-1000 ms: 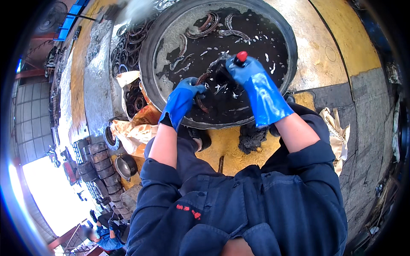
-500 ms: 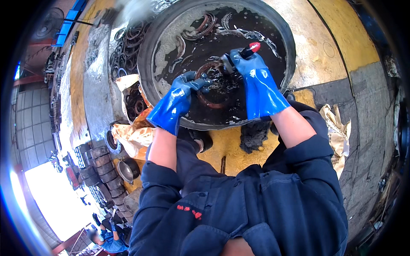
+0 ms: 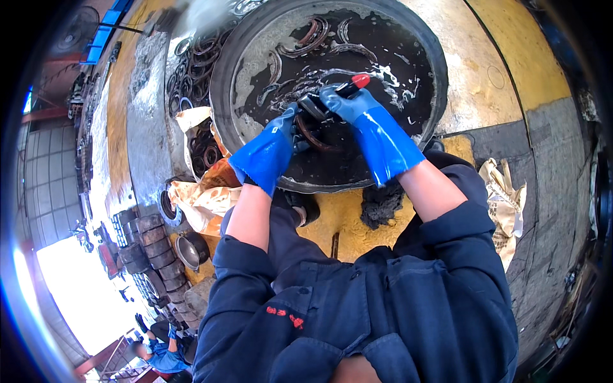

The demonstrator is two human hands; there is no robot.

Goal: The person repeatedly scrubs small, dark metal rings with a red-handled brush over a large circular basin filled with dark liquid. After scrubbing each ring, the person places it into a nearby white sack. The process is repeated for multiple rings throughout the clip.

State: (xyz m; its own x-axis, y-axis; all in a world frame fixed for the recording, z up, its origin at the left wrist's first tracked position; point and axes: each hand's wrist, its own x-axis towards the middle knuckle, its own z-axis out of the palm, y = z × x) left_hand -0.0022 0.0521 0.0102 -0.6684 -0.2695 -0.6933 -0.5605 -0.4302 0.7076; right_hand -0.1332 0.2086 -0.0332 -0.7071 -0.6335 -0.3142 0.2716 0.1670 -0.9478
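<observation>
While left fingers (image 3: 290, 115) clasp ring (image 3: 311, 136), right fingers (image 3: 333, 97) grasp red-tipped tool (image 3: 348, 87) over it, seemingly mid-scrub; other rings (image 3: 314, 48) beyond fingers in tub (image 3: 220, 83), finished or not unclear.

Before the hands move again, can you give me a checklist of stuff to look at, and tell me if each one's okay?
1. Left hand holding the ring: ok.
2. Right hand gripping the red-ended tool: ok.
3. Gloves on both hands: ok, blue ones.
4. Arms covered: not ok, skin shows between gloves and sleeves.
5. Tub free of other rings: not ok, some lie toward its far side.
6. Ring clean underneath: cannot tell, that side is hidden.
</observation>
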